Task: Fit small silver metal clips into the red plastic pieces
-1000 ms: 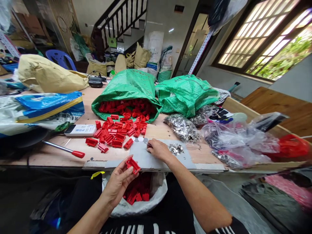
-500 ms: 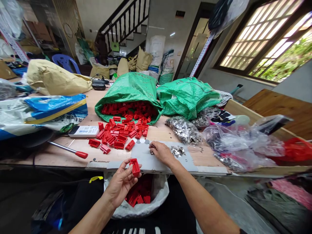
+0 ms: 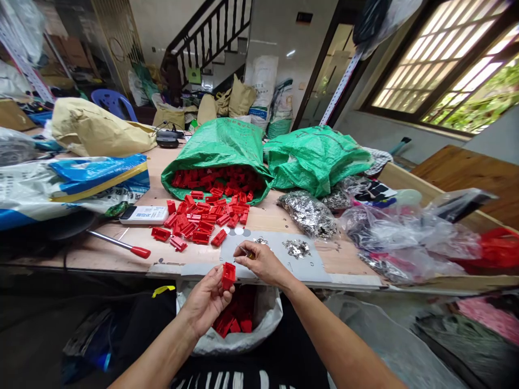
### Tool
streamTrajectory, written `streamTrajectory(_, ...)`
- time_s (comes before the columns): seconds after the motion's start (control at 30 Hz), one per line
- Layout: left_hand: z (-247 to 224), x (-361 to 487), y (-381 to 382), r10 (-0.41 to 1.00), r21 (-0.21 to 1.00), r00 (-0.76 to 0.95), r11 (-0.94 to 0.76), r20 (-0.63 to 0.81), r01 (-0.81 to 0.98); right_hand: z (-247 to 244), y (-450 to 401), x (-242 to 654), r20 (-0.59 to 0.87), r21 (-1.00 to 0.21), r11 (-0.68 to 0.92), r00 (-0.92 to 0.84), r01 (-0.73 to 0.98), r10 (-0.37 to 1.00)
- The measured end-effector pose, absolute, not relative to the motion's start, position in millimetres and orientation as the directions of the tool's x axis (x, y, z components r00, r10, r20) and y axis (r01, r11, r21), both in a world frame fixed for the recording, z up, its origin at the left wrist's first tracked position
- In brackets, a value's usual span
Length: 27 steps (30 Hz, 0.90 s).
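Note:
Between the thumb and fingers of my left hand (image 3: 208, 300) is a red plastic housing (image 3: 228, 275), tilted with its hollow side facing up. My right hand (image 3: 263, 263) is closed on a slim dark tool with a yellowish part (image 3: 250, 254), which looks like tweezers. Its tip is just above the red housing, apart from it; whether it grips a metal piece is too small to tell. Under and behind my right hand lies a grey mat (image 3: 279, 270) with two small piles of metal pieces (image 3: 297, 248). Below my hands, a white sack (image 3: 263, 340) holds more red housings.
Loose red housings (image 3: 200, 237) spill from a green woven sack (image 3: 219, 143). To its right are another green sack (image 3: 316, 156) and a clear bag of metal pieces (image 3: 308, 213). A red-tipped lever (image 3: 140, 252) juts in from the left, near a white box (image 3: 145, 215).
My right hand has moved from the metal pile left and toward me, bringing the slim tool beside the red housing. My left hand still holds the housing, now turned more upright.

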<state>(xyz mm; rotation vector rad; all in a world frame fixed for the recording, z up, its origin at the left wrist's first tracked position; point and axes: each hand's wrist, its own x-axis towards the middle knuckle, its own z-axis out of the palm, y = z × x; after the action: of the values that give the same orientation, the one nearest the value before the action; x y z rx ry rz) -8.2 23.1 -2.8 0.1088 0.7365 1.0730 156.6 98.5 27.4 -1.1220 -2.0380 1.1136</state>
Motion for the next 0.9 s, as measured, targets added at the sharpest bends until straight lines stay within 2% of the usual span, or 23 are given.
streamTrajectory(0.4,-3.6,-5.1,20.6,0.821,0.406,0.304,0.517,-0.483,-0.754,22.7,88.3,150.0,0.072,-0.820,0.348,-0.521,0.454,0.850)
streamTrajectory(0.73,-4.7,-7.3,23.2,0.769,0.261,0.369,0.556,-0.523,-0.789,25.3,85.7,157.2,0.044,-0.846,0.309,-0.520,0.435,0.853)
streamTrajectory(0.9,-1.4,-8.1,23.3,0.748,0.244,0.372,0.570,-0.549,-0.785,33.3,77.2,165.3,0.106,-0.820,0.402,-0.581,0.409,0.807)
